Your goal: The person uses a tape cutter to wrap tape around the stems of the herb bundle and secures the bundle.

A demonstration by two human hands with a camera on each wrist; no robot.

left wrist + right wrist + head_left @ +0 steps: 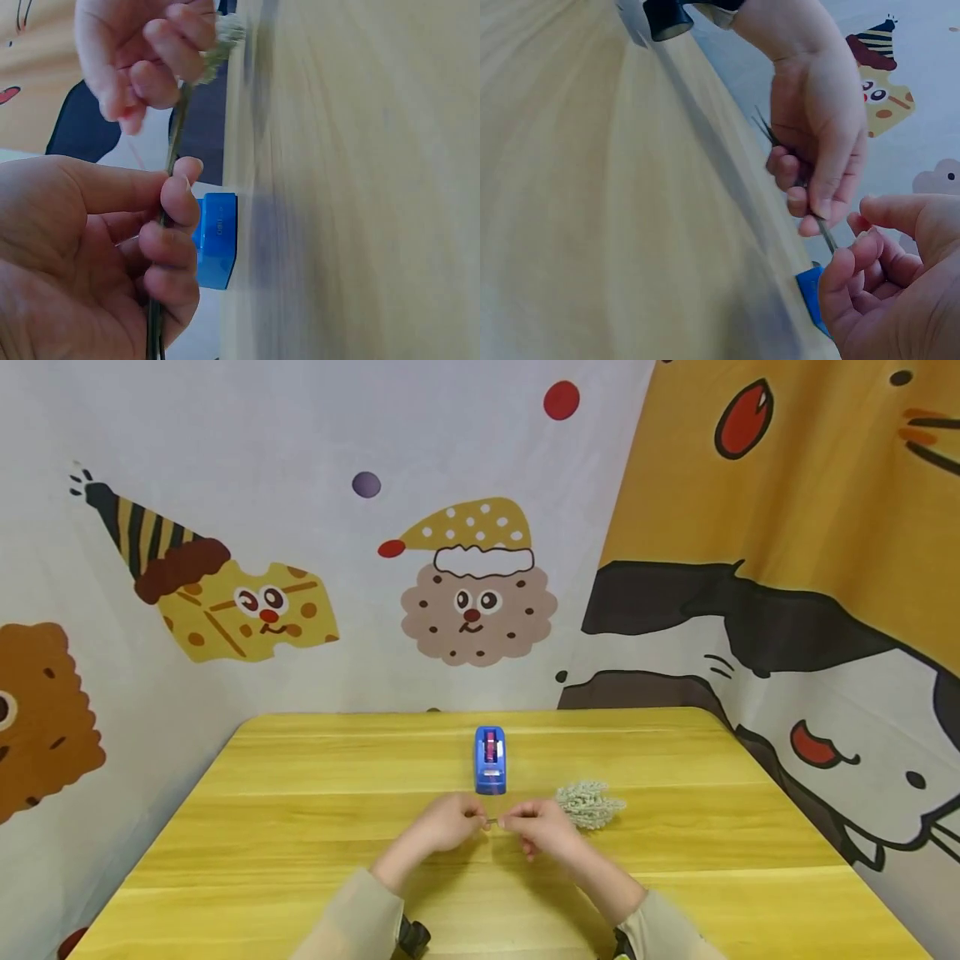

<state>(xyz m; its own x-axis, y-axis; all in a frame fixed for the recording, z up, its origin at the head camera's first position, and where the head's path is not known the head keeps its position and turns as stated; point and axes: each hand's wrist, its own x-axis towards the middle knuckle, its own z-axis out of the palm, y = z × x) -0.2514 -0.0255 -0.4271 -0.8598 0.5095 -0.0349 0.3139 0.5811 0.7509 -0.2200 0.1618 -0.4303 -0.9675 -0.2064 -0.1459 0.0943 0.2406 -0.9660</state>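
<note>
Two pale sleeves [352, 914] come in at the bottom edge of the head view, and from them both hands meet over the middle of the yellow wooden tabletop [262, 827]. Between them runs a thin, dark green stem [174, 142], slim as wire, which ends in a grey-green fuzzy sprig head [590, 803] lying to the right of the hands, low on the tabletop.

The left hand [444, 823] pinches the stem between thumb and curled forefinger; in the left wrist view the other fingers fold under and the stem passes down through the palm. The right hand [542, 827] grips the same stem a little further along, fingers curled round it, close by the fuzzy head. The two hands sit just apart, knuckles facing, with a short bare stretch of stem between them.

Just beyond the hands stands a blue tape dispenser [490, 760], its length pointing away from the person. A cartoon-printed cloth [465, 585] hangs behind the tabletop.
</note>
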